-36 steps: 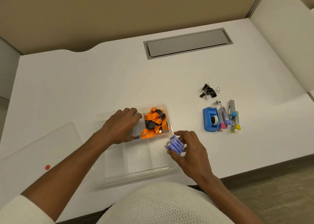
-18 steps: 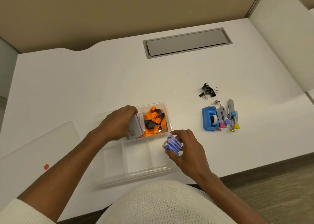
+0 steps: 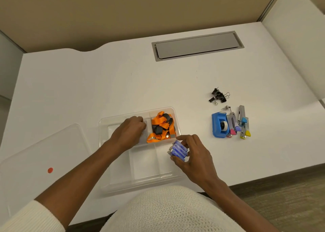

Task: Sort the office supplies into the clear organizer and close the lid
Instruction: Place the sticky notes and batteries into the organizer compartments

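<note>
- Both hands are busy: the right hand (image 3: 195, 157) pinches a small stack of blue staple boxes (image 3: 179, 150) between thumb and fingertips, held over the right edge of the clear organizer (image 3: 140, 184).
- Curled down into the organizer's far-left compartment, the left hand (image 3: 128, 134) has its fingers closed around a pale flat card or pad (image 3: 144, 135), most of it hidden under the hand; what it is exactly I cannot tell.
- Transparent plastic forms the organizer, a shallow rectangular tray with rounded corners and thin dividers splitting it into several compartments; it sits on the white desk (image 3: 88, 84) at the near edge, just in front of the person's white knit sweater (image 3: 168, 212).
- Its far-right compartment holds a tangle of orange and dark grey lanyards (image 3: 161, 126) with metal clips; the near compartments show only bare plastic.
- Its clear lid (image 3: 35, 152), marked with a small red dot, lies flat on the desk to the left of the tray, partly under the left forearm.
- Well to the right lie a blue tape dispenser (image 3: 219, 125), small staplers (image 3: 240, 126) with coloured tips just beside it, and a cluster of black binder clips (image 3: 219, 96) farther back.
- A grey cable hatch (image 3: 197, 45) is set into the desk's far side.
</note>
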Tool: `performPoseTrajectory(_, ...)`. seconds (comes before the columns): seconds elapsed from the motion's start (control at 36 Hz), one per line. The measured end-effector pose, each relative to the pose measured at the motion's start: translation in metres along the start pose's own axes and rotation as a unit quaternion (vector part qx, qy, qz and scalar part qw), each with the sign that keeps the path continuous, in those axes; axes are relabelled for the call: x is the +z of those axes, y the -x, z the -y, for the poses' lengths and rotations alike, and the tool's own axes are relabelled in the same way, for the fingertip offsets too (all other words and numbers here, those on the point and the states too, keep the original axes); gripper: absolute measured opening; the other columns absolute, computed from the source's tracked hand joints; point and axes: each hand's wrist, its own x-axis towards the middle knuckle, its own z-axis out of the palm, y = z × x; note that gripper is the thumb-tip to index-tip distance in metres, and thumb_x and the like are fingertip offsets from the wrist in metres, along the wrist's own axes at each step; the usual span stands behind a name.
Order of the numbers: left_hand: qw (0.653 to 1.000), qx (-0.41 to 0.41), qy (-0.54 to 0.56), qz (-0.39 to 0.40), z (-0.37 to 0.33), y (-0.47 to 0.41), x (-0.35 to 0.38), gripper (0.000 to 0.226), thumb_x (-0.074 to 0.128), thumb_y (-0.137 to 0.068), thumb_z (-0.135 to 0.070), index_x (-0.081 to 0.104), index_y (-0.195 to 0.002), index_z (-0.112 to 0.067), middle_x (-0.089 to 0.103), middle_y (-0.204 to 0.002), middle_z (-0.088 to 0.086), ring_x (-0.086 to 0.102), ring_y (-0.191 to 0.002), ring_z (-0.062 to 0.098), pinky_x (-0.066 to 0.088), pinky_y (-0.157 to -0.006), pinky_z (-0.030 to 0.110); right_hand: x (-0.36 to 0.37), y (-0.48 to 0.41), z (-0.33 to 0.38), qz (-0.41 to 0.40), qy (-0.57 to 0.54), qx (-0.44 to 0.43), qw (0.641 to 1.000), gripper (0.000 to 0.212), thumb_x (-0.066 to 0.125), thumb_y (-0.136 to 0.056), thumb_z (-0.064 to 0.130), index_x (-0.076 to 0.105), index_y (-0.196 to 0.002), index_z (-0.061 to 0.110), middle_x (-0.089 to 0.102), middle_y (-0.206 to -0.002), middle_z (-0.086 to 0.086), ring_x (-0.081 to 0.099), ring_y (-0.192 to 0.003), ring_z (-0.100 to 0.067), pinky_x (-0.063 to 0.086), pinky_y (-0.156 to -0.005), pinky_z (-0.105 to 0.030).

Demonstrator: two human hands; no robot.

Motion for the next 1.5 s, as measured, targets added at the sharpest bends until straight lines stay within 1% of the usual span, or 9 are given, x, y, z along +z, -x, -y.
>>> performPoseTrajectory(0.11,0.995,-0.037,0.095,0.000,-0.005,-0.003,-0.002,0.027,0.071,-0.090,-0.027,0.074,-0.115,-0.016,0.072,-0.109,0.001,0.065,-0.098,0.022,0.055,-0.080,0.036,0.002,-0.001,0.000,-0.003,-0.004,-0.009,1.000,0.061,0.081,-0.081,0.046,0.057,-0.132,0.021,0.060,-0.118,0.003,0.063,-0.096,-0.013,0.061,-0.079,-0.034)
performPoseTrajectory(0.33,0.954,-0.126,0.273,-0.005,-0.030,0.004,0.005,0.028,0.088,-0.078,-0.038,0.078,-0.098,-0.021,0.075,-0.095,-0.004,0.068,-0.084,0.015,0.060,-0.076,0.035,0.011,0.000,-0.001,0.022,0.064,-0.047,0.997,0.057,0.074,-0.084,0.054,0.055,-0.131,0.028,0.057,-0.119,0.007,0.058,-0.094,-0.011,0.057,-0.075,-0.023)
performPoseTrajectory(0.56,0.962,-0.150,0.207,-0.098,-0.054,-0.003,0.005,0.009,0.079,-0.086,-0.018,0.076,-0.093,-0.013,0.076,-0.088,0.006,0.068,-0.078,0.021,0.057,-0.073,0.032,0.019,0.002,0.003,0.039,0.171,-0.104,0.979,0.056,0.085,-0.077,0.041,0.063,-0.125,0.021,0.066,-0.119,-0.004,0.063,-0.095,-0.021,0.053,-0.080,-0.032)
performPoseTrajectory(0.69,0.972,-0.099,0.188,-0.097,-0.065,-0.023,-0.001,0.016,0.081,-0.085,-0.021,0.077,-0.099,-0.014,0.067,-0.100,0.006,0.066,-0.089,0.023,0.046,-0.074,0.026,0.022,-0.004,0.004,0.035,0.236,-0.158,0.958,0.060,0.096,-0.063,0.032,0.067,-0.113,0.020,0.070,-0.107,-0.004,0.067,-0.084,-0.023,0.057,-0.072,-0.035)
performPoseTrajectory(0.78,0.985,-0.047,0.138,-0.088,-0.067,-0.029,0.002,0.015,0.073,-0.092,-0.021,0.071,-0.106,-0.014,0.066,-0.106,0.006,0.065,-0.093,0.023,0.055,-0.077,0.031,0.026,-0.007,0.002,0.035,0.268,-0.189,0.944,0.064,0.100,-0.055,0.032,0.068,-0.110,0.021,0.070,-0.104,-0.004,0.065,-0.080,-0.022,0.057,-0.069,-0.033)
performPoseTrajectory(1.03,0.994,-0.013,0.110,0.009,-0.074,-0.039,0.011,0.014,0.065,-0.101,-0.022,0.070,-0.108,-0.012,0.073,-0.102,0.008,0.059,-0.083,0.017,0.044,-0.075,0.024,0.036,-0.020,-0.009,0.162,0.312,-0.278,0.894,0.060,0.092,-0.068,0.021,0.061,-0.119,0.016,0.064,-0.107,-0.009,0.061,-0.081,-0.024,0.056,-0.064,-0.035)
performPoseTrajectory(1.14,0.995,-0.004,0.093,0.031,-0.070,-0.044,0.000,0.009,0.072,-0.093,-0.021,0.074,-0.098,-0.013,0.074,-0.095,0.008,0.067,-0.083,0.023,0.056,-0.073,0.033,0.041,-0.027,-0.012,0.187,0.314,-0.276,0.889,0.066,0.093,-0.068,0.023,0.055,-0.123,0.016,0.062,-0.111,-0.010,0.061,-0.085,-0.024,0.061,-0.068,-0.040)
performPoseTrajectory(1.31,0.998,-0.022,0.033,-0.050,-0.055,-0.042,-0.012,0.019,0.072,-0.089,-0.039,0.070,-0.088,-0.021,0.071,-0.084,0.002,0.067,-0.077,0.024,0.042,-0.062,0.031,0.045,-0.032,-0.012,0.213,0.285,-0.259,0.898,0.066,0.091,-0.071,0.030,0.053,-0.124,0.019,0.060,-0.114,-0.006,0.061,-0.093,-0.024,0.061,-0.073,-0.040)
performPoseTrajectory(1.5,0.997,0.000,0.044,-0.059,-0.049,-0.039,-0.009,0.018,0.068,-0.093,-0.035,0.067,-0.099,-0.018,0.070,-0.099,0.003,0.062,-0.082,0.020,0.038,-0.064,0.032,0.045,-0.036,-0.011,0.241,0.281,-0.256,0.893,0.069,0.089,-0.075,0.023,0.048,-0.131,0.018,0.056,-0.124,-0.008,0.060,-0.103,-0.026,0.062,-0.072,-0.041)
